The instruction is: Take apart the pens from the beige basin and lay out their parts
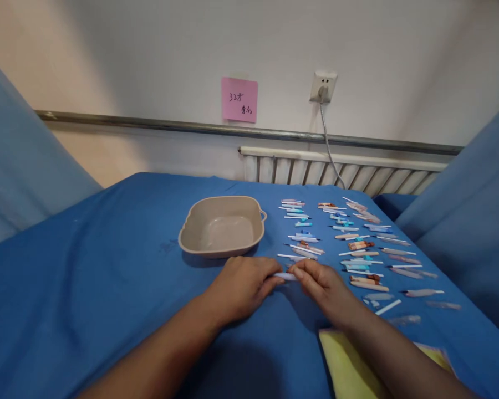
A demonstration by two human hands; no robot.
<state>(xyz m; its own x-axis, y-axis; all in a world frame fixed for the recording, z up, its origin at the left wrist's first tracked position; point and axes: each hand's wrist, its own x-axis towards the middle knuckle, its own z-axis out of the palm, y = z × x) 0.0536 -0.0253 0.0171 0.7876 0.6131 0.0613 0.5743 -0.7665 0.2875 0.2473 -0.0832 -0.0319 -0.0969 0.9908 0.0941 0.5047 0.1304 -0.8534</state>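
Note:
A slim pale lilac-white piece [286,276], apparently a pen barrel, spans the gap between my two hands. The fingers of my left hand [249,282] are closed around its left end. At its right end, my right hand [322,285] pinches it between thumb and fingers. Just beyond my left hand lies a beige plastic basin [222,249] with nothing visible inside. Rows of pens and pen parts in white, blue, orange and brown, such as a light blue pen [303,224], lie on the blue cloth beyond and right of my right hand.
The blue cloth [120,249] covers the table. A yellow cloth or sheet [349,366] lies under my right forearm. Behind are a metal rail [183,126], a radiator [299,166], a pink note [239,100] and a socket [323,87] with a cord. Blue curtains [20,149] hang at both sides.

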